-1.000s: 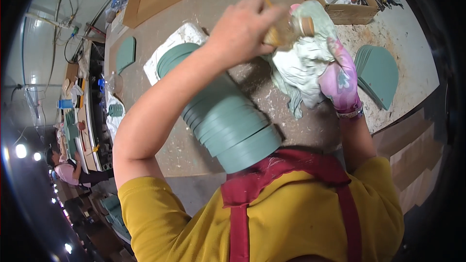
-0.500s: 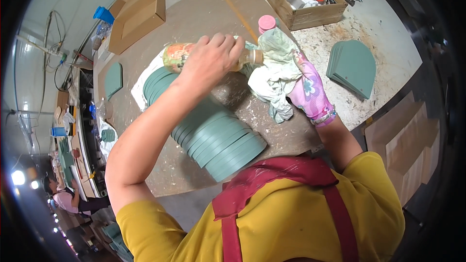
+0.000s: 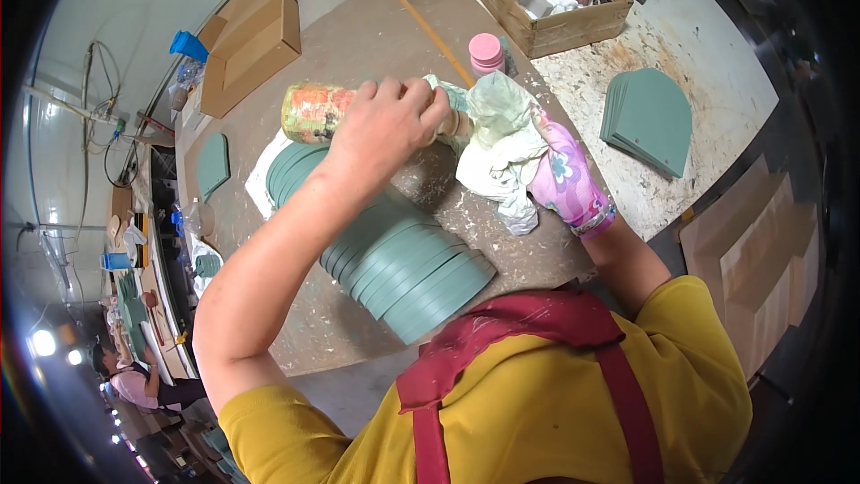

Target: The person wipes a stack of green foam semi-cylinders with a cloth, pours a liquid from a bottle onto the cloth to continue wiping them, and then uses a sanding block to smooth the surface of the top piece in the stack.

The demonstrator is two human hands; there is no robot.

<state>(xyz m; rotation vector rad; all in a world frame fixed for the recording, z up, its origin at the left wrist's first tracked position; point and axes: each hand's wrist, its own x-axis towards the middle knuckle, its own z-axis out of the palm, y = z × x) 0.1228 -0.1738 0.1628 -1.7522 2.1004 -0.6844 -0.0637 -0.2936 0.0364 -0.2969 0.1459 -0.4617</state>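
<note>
My bare left hand (image 3: 380,125) is wrapped over a bottle (image 3: 310,113) with a worn, colourful label, held on its side above the table. Its neck points right, against a crumpled pale cloth (image 3: 498,139); the mouth is hard to make out there. My right hand (image 3: 568,176), in a pink-purple flowered glove, grips that cloth, its fingertips partly hidden by the folds. Below my left forearm lies a long, fanned-out row of green flat pieces (image 3: 421,273) with rounded ends. Behind the cloth stands a pink-capped bottle (image 3: 485,52).
A neat stack of green pieces (image 3: 652,121) lies at the right, another small one (image 3: 213,164) at the left. At the back are a wooden box (image 3: 564,22) of plastic bags and an open cardboard box (image 3: 255,49). Far left, a person (image 3: 139,381) works at another bench.
The bottle has shifted slightly left, its label end now more exposed. Its neck has turned down a little at the cloth, and the cloth has bunched up higher around it.
</note>
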